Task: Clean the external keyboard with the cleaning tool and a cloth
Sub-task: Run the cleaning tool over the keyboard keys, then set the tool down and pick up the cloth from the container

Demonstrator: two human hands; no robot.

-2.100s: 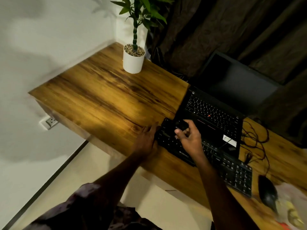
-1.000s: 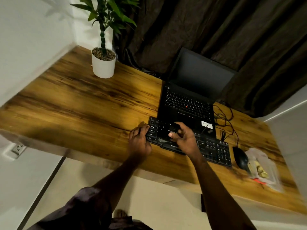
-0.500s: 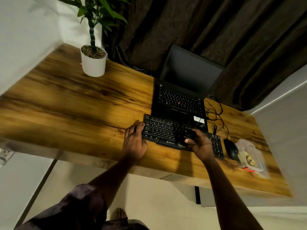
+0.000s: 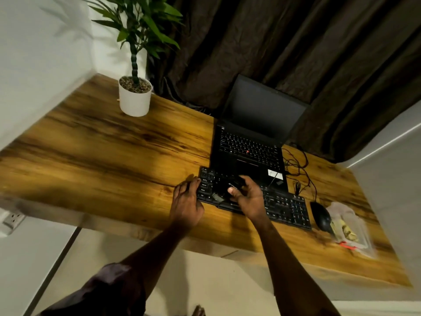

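Note:
The black external keyboard (image 4: 284, 205) lies near the front edge of the wooden desk (image 4: 109, 156), just before the laptop. My right hand (image 4: 247, 197) grips a small black cleaning brush (image 4: 224, 190) over the keyboard's left part, its bristles angled down at the keys. My left hand (image 4: 186, 201) rests flat on the desk with its fingertips on the keyboard's left end. No cloth is visible.
An open black laptop (image 4: 248, 147) stands behind the keyboard, cables (image 4: 298, 169) trailing to its right. A black mouse (image 4: 321, 216) and a clear plastic bag (image 4: 350, 229) lie at the right. A white potted plant (image 4: 135, 96) stands at the back left, a dark curtain behind.
My right hand has swept the brush from the keyboard's right-middle back to its left part. My left hand stays at the left end. The camera has shifted slightly.

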